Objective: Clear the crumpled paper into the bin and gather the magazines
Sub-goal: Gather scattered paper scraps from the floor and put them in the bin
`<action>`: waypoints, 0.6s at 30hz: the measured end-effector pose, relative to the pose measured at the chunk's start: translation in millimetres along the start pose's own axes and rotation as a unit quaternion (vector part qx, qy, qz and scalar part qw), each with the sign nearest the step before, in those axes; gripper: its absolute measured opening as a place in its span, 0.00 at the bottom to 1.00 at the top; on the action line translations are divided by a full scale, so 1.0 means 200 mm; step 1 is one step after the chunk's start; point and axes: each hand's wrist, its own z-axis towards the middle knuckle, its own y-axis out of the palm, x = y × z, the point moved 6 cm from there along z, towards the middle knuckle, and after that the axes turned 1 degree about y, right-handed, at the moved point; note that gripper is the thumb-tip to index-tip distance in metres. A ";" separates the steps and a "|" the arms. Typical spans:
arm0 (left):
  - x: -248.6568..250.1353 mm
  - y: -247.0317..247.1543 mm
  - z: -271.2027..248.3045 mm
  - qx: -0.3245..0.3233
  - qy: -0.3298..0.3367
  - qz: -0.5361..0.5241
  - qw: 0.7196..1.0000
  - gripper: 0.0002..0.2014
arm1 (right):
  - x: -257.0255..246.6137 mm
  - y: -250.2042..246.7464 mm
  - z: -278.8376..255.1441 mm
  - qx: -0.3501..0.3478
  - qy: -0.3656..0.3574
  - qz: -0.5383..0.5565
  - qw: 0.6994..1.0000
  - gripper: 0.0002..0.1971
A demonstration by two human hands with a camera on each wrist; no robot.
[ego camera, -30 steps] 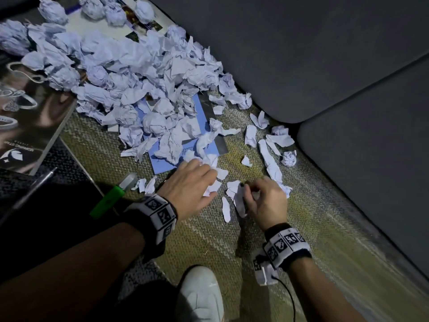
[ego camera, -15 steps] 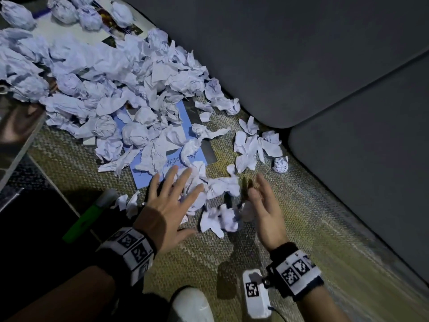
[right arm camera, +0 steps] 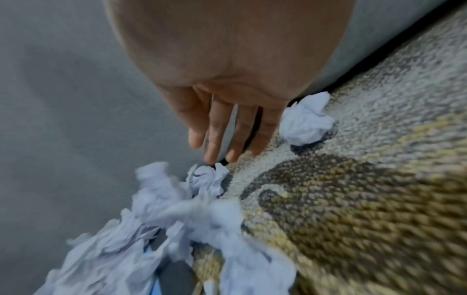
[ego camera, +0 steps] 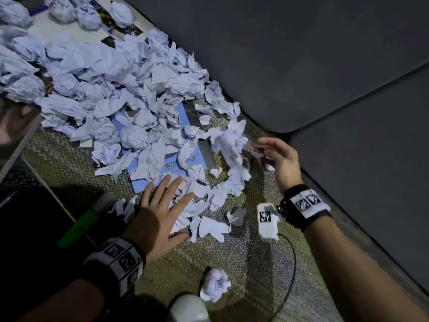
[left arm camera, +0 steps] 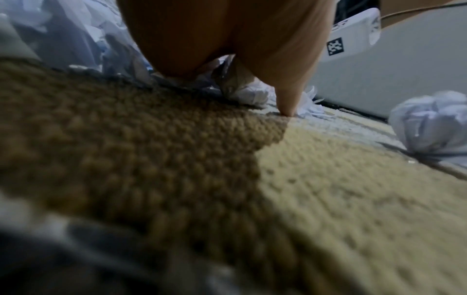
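A wide heap of crumpled white paper (ego camera: 97, 89) covers the rug from the upper left to the middle. Partly under it lies a blue magazine (ego camera: 185, 126). My left hand (ego camera: 167, 196) lies flat with spread fingers on loose paper scraps (ego camera: 209, 226) at the magazine's near corner; its thumb (left arm camera: 288, 105) touches the rug. My right hand (ego camera: 267, 149) hovers open by the sofa, fingers (right arm camera: 215, 137) straight, beside a blurred clump of paper (ego camera: 229, 145). It holds nothing. One paper ball (ego camera: 214, 284) sits near my shoe, another paper ball (right arm camera: 307, 121) beside my right fingers. No bin is in view.
A grey sofa (ego camera: 325, 66) borders the woven rug (ego camera: 255, 263) on the right. A glossy magazine (ego camera: 14, 129) lies at the left edge, and a further magazine (ego camera: 69, 31) lies under paper balls at the top. A green highlighter (ego camera: 76, 226) rests left of my left hand.
Both hands have opened from curled grips on the scraps. The right hand has swung right toward the sofa, and paper beside it has shifted. The left hand stays spread on the scraps.
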 end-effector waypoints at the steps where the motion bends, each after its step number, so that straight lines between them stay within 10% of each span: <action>1: 0.00 -0.01 0.00 0.001 0.001 -0.003 1.000 0.37 | 0.00 -0.04 -0.05 0.032 -0.019 -0.005 0.999 0.19; 5: 0.01 -0.08 -0.04 0.029 0.001 -0.052 0.998 0.38 | 0.20 -0.22 -0.12 0.165 0.032 -0.118 0.979 0.14; 10: 0.20 -0.13 -0.10 0.032 0.046 -0.055 0.997 0.35 | 0.34 -0.12 -0.09 0.035 0.066 -0.269 0.960 0.35; 18: 0.16 -0.35 0.19 0.033 -0.015 -0.003 0.999 0.34 | 0.07 0.09 -0.07 -0.016 -0.036 -0.365 0.930 0.14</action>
